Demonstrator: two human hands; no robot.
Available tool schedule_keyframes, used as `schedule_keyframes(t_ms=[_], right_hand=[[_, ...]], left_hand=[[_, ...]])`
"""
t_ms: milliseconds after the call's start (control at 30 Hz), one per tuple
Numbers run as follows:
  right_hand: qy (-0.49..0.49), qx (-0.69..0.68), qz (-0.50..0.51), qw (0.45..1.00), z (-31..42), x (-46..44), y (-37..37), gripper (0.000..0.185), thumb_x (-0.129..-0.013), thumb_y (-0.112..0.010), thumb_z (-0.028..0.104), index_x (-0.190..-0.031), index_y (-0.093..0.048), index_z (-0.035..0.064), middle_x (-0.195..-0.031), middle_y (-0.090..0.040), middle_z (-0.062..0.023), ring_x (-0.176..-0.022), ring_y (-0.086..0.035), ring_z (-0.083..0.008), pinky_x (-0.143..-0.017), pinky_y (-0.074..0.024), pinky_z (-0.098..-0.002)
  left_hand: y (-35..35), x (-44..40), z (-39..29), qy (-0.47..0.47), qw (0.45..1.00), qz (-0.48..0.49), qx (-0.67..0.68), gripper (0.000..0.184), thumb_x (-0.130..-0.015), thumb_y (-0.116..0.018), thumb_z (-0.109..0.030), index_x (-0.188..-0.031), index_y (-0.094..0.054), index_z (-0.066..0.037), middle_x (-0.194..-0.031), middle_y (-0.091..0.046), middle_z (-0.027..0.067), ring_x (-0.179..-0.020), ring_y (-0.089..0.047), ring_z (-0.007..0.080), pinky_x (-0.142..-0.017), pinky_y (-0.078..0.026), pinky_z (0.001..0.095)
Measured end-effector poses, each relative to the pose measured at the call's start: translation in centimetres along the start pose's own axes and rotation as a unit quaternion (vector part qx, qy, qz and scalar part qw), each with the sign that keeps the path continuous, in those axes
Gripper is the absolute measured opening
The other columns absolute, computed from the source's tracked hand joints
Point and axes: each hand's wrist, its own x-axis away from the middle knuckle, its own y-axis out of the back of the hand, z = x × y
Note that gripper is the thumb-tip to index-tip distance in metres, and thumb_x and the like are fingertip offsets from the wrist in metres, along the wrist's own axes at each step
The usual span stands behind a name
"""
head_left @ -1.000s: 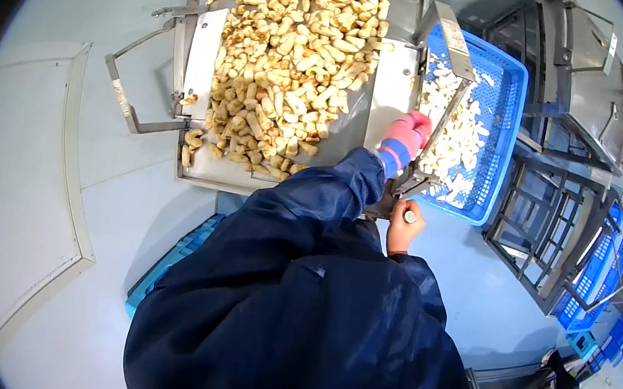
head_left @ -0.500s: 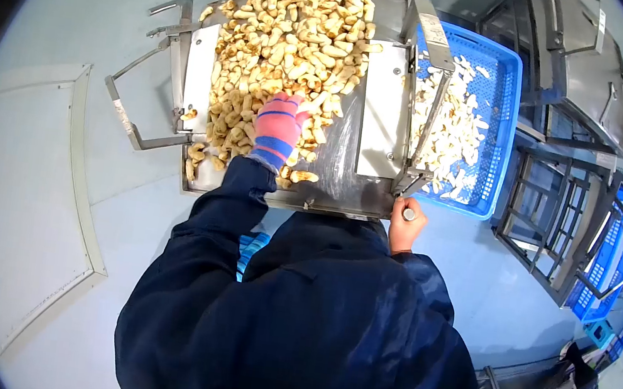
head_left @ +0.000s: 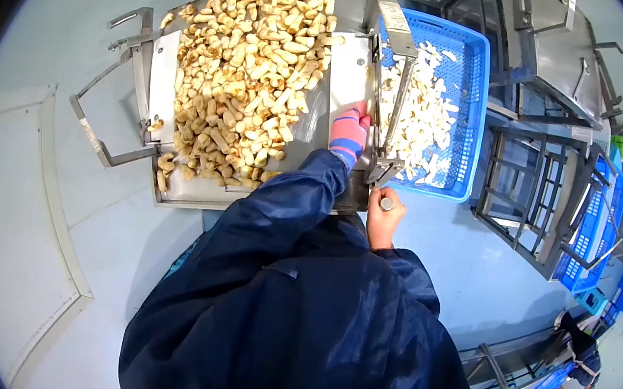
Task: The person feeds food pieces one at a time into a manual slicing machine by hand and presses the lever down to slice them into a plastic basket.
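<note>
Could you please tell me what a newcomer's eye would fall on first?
Probably the heap of stubby, mushroom-like pieces on the metal tray. To its right, pale slices lie in a blue perforated basket. Between them, the left hand, in a pink striped glove, is at a white board, while the bare right hand holds a handle nearby.

Pieces (head_left: pixel 249 70), many, stubby, pale yellow with brown patches, heaped loose on a metal tray (head_left: pixel 306 132), slices (head_left: pixel 420 103), thin, cream-white, scattered in a blue crate (head_left: pixel 466 128), board (head_left: pixel 351 71), white, flat, at the pile's right, cutter (head_left: pixel 398 104), metal, long-armed, between board and crate.
</note>
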Motion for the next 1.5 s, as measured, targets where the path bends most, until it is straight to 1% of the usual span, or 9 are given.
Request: schedule_keyframes(t_ms=[200, 400, 600, 733, 867, 1000, 1167, 1267, 1500], right_hand=[[-0.01, 0.001, -0.003, 1.0, 1.0, -0.3, 0.2, 0.022, -0.078, -0.063, 0.009, -0.061, -0.052, 0.0001, -0.047, -0.043, -0.0124, -0.042, -0.039, -0.013, -0.042, -0.0357, -0.0316], [0.009, 0.019, 0.011, 1.0, -2.9, 0.3, -0.8, 0.024, -0.076, -0.065, 0.01, -0.06, -0.051, 0.0004, -0.051, -0.048, -0.0158, -0.042, -0.045, -0.0203, -0.045, -0.0377, -0.0342], [0.008, 0.02, -0.016, 1.0, 4.2, -0.8, 0.8, 0.022, -0.077, -0.066, 0.012, -0.063, -0.053, 0.0018, -0.051, -0.05, -0.0143, -0.042, -0.049, -0.0199, -0.045, -0.0387, -0.0343], [0.034, 0.026, -0.012, 0.999, -1.3, -0.1, -0.4, 0.023, -0.077, -0.067, 0.013, -0.062, -0.053, 0.0021, -0.051, -0.048, -0.0152, -0.042, -0.049, -0.0218, -0.044, -0.0376, -0.034], [0.016, 0.017, -0.02, 1.0, 4.8, -0.9, 1.0, 0.024, -0.077, -0.067, 0.014, -0.062, -0.053, 0.0025, -0.051, -0.048, -0.0152, -0.042, -0.049, -0.0238, -0.044, -0.0375, -0.0347], [0.036, 0.031, -0.004, 0.999, -1.7, 0.0, -0.6, 0.024, -0.078, -0.066, 0.013, -0.062, -0.052, 0.0023, -0.051, -0.049, -0.0151, -0.042, -0.048, -0.0263, -0.044, -0.0372, -0.0353], [0.019, 0.02, -0.024, 0.999, 4.3, -0.9, 0.7, 0.023, -0.078, -0.064, 0.011, -0.062, -0.05, 0.0012, -0.051, -0.046, -0.0161, -0.041, -0.044, -0.0208, -0.044, -0.0366, -0.0345], [0.032, 0.033, -0.033, 0.998, -2.1, 0.4, -0.7, 0.024, -0.078, -0.064, 0.011, -0.061, -0.05, 0.0013, -0.05, -0.046, -0.0153, -0.041, -0.044, -0.02, -0.044, -0.0371, -0.0342], [0.033, 0.039, -0.037, 0.998, 2.4, -0.5, 0.3, 0.022, -0.077, -0.064, 0.011, -0.061, -0.051, 0.0027, -0.051, -0.048, -0.0155, -0.041, -0.046, -0.027, -0.045, -0.0384, -0.0357]], left_hand=[[0.1, -1.5, 0.3, 0.006, 0.997, 0.029, 0.069, 0.039, -0.08, -0.058, -0.002, -0.118, -0.057, -0.007, -0.091, -0.064, 0.0108, -0.081, -0.06, 0.0206, -0.074, -0.047, 0.0297], [0.3, -2.1, 0.1, 0.145, 0.937, 0.092, 0.303, 0.036, -0.083, -0.055, 0.001, -0.118, -0.056, -0.002, -0.095, -0.064, 0.0058, -0.078, -0.057, 0.0112, -0.069, -0.046, 0.0236], [0.7, -1.7, -0.5, 0.11, 0.979, 0.043, 0.168, 0.027, -0.081, -0.06, -0.006, -0.107, -0.063, 0.001, -0.098, -0.067, 0.0122, -0.086, -0.062, 0.0164, -0.077, -0.047, 0.0256], [0.0, -2.1, 0.0, 0.191, 0.917, 0.072, 0.342, 0.027, -0.082, -0.059, -0.007, -0.108, -0.063, 0.0, -0.091, -0.067, 0.0089, -0.076, -0.06, 0.0139, -0.07, -0.048, 0.0257], [-0.1, -2.2, 0.3, 0.158, 0.949, 0.085, 0.26, 0.027, -0.083, -0.057, -0.003, -0.109, -0.062, 0.0, -0.09, -0.066, 0.0069, -0.071, -0.057, 0.0109, -0.065, -0.046, 0.023], [0.0, -2.4, -0.3, 0.197, 0.921, 0.082, 0.327, 0.026, -0.083, -0.058, -0.004, -0.108, -0.062, 0.003, -0.092, -0.066, 0.0075, -0.073, -0.06, 0.0144, -0.067, -0.047, 0.0246], [-1.2, -2.8, 1.8, 0.076, 0.975, 0.076, 0.194, 0.023, -0.08, -0.06, -0.006, -0.102, -0.063, -0.002, -0.086, -0.067, 0.0102, -0.072, -0.061, 0.0163, -0.067, -0.048, 0.0285], [-2.0, -3.2, 2.2, 0.146, 0.961, 0.074, 0.222, 0.019, -0.08, -0.061, -0.007, -0.098, -0.063, -0.002, -0.082, -0.067, 0.0106, -0.071, -0.061, 0.0185, -0.068, -0.048, 0.0285], [-0.1, -2.8, -0.3, 0.097, 0.987, 0.062, 0.109, 0.016, -0.08, -0.061, -0.01, -0.095, -0.062, -0.003, -0.08, -0.066, 0.0117, -0.071, -0.061, 0.0213, -0.067, -0.048, 0.0312]])
